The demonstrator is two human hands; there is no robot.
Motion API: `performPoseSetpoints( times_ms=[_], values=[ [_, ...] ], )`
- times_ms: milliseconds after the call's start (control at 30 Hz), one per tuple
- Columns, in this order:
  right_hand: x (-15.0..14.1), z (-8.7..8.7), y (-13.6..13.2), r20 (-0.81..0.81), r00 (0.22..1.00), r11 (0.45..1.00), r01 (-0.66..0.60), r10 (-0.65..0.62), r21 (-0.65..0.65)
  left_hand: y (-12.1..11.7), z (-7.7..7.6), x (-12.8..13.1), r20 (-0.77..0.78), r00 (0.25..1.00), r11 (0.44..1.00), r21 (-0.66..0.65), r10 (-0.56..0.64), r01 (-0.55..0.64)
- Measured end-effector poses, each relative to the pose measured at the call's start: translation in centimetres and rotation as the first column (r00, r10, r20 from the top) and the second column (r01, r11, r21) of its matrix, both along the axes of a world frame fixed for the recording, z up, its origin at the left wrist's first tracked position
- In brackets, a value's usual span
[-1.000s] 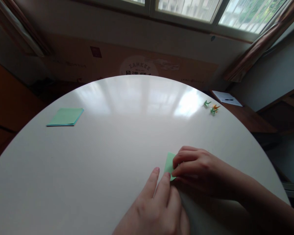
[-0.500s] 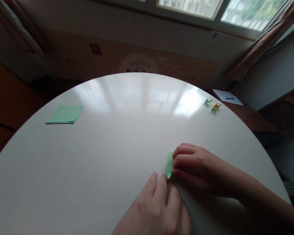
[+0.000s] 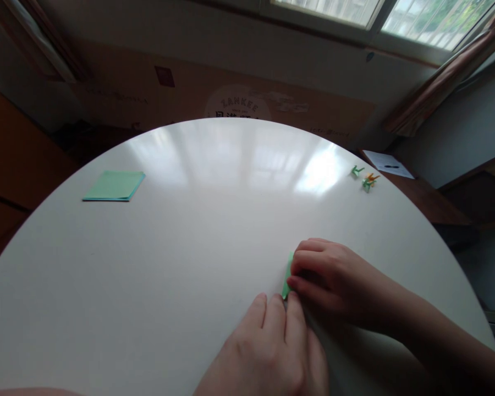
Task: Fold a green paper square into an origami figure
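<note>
Round-edged tabletop [image 3: 181, 242] stretches leftward; right hand [image 3: 334, 275] pinches green paper [image 3: 287, 278]; left hand [image 3: 268, 346] touches it, fingers together.

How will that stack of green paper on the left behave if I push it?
The paper stack looks low and flat, so tipping seems unlikely. Its layers show at the edge, apparently unbound, so they may slip apart. The table shines, so the stack probably slides easily.
</note>
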State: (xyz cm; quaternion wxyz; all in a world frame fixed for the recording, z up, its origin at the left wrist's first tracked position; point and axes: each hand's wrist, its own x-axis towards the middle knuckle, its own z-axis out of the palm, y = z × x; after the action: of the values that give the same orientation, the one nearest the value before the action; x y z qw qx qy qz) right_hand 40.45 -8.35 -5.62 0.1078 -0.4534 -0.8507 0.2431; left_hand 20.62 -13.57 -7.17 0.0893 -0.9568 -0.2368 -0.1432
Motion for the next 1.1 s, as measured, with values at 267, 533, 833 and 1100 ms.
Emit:
performPoseSetpoints(
  times_ms=[267, 533, 833, 1100],
  values=[
    [-0.23, 0.25, -0.1, -0.008, 1.0, 1.0, 0.015, -0.015, -0.006, -0.08, 0.11, -0.02, -0.034, 0.999, 0.999, -0.033, 0.042, -0.043],
    [0.34, 0.17, -0.46, -0.135, 0.978, 0.979, 0.136, -0.157, -0.151, 0.15, 0.65, 0.05, -0.089, 0.995, 0.997, -0.069, 0.036, -0.042],
    [-0.4, -0.3, -0.69, -0.13, 0.963, 0.967, 0.218, -0.235, -0.13, -0.14, 0.69, -0.07, -0.086, 0.995, 0.99, -0.133, 0.042, -0.053],
    [-0.47, -0.51, -0.56, -0.119, 0.965, 0.97, 0.222, -0.234, -0.103, 0.06, 0.57, -0.01, -0.06, 0.997, 0.99, -0.13, 0.054, -0.061]
  ],
)
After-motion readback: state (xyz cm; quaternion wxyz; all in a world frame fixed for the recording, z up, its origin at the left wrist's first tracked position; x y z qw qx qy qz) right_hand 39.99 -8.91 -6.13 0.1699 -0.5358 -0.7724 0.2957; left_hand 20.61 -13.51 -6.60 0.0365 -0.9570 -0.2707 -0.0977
